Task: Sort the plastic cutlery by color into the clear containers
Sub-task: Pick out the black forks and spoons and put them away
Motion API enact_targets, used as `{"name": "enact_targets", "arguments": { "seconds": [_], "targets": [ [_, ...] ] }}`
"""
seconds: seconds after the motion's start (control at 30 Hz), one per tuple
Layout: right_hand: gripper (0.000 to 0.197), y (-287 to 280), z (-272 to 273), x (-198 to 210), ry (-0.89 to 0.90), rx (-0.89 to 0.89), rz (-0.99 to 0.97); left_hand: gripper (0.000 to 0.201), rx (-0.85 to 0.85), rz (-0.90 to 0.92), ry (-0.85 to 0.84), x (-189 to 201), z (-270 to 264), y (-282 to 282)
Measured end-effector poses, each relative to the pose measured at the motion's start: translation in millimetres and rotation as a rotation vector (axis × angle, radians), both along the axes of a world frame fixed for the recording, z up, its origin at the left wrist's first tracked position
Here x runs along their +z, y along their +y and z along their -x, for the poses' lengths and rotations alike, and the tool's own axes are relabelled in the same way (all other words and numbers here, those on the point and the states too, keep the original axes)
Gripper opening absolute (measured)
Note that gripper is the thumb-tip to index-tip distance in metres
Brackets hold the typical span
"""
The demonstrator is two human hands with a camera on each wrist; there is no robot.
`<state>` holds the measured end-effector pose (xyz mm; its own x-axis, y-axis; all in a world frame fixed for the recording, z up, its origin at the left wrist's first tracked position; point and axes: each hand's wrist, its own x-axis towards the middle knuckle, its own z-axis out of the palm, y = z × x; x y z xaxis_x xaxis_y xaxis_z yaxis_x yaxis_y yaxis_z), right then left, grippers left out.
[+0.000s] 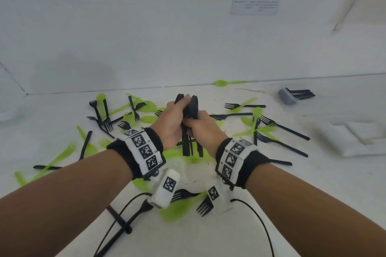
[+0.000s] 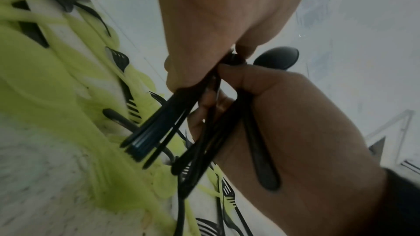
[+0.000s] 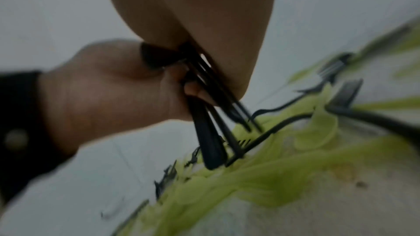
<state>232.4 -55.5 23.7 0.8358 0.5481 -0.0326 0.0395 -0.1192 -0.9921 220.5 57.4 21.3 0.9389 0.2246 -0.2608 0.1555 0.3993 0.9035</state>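
Head view: both hands, left hand (image 1: pixel 174 119) and right hand (image 1: pixel 201 126), grip one black cutlery bundle (image 1: pixel 189 129) whose splayed handles probably slip toward green pieces (image 1: pixel 181 206) at six o'clock.

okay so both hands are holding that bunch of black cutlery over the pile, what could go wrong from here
1. The black bundle is shared between the left hand and right hand, with handles splaying below; a loosened grip could drop pieces back into the green cutlery.
2. The clear container lies tipped at the far right with black forks sticking out; pushing the bundle in may shove it or spill them.
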Motion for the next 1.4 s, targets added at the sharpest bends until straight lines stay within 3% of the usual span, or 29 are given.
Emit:
{"name": "enact_targets", "arguments": {
  "seconds": [0.07,0.17,0.27,0.4,0.57,0.63,0.77,0.9,1.07,1.13,1.3,1.4],
  "targets": [
    [0.017,-1.1,-0.6,3.0,0.074,0.013,-0.018,0.056,0.037,0.026,0.003,-2.2,1.4,5.7],
    [0.014,-9.0,-3.9,4.9,0.148,-0.061,-0.012,0.037,0.107,0.037,0.026,-4.9,3.7,12.5],
    [0.02,-15.7,-8.5,4.2,0.102,-0.18,0.021,0.031,0.129,0.028,0.04,-3.8,2.6,18.8],
    [0.038,-5.5,1.0,6.3,-0.129,0.067,0.178,0.038,0.027,0.029,0.002,3.4,5.0,6.1],
    [0.031,-3.3,5.0,2.9,-0.053,0.107,0.155,0.014,0.151,-0.027,0.031,2.2,4.6,3.4],
    [0.041,-8.8,3.2,3.7,0.047,0.027,0.084,0.017,0.195,-0.056,0.027,1.2,5.3,8.8],
    [0.04,-16.5,-10.1,-1.4,0.185,-0.201,0.048,0.015,0.214,-0.18,0.019,2.1,8.8,10.7],
    [0.039,-6.8,-3.1,6.2,0.203,-0.097,0.054,0.034,0.125,-0.098,0.004,5.4,13.3,3.1],
    [0.075,14.8,1.9,3.8,0.184,0.006,0.176,0.049,0.011,0.043,-0.014,14.7,15.4,-7.6],
    [0.082,18.3,1.1,2.4,0.179,0.029,0.196,0.058,-0.003,-0.012,-0.017,12.8,16.0,-3.4],
    [0.096,19.8,-2.3,-4.6,0.183,0.021,0.145,0.014,0.044,-0.114,-0.063,7.3,18.7,7.6],
    [0.088,18.9,2.4,-7.3,0.196,-0.037,0.075,0.014,0.152,-0.14,-0.065,13.9,17.3,11.8]
  ]
}}
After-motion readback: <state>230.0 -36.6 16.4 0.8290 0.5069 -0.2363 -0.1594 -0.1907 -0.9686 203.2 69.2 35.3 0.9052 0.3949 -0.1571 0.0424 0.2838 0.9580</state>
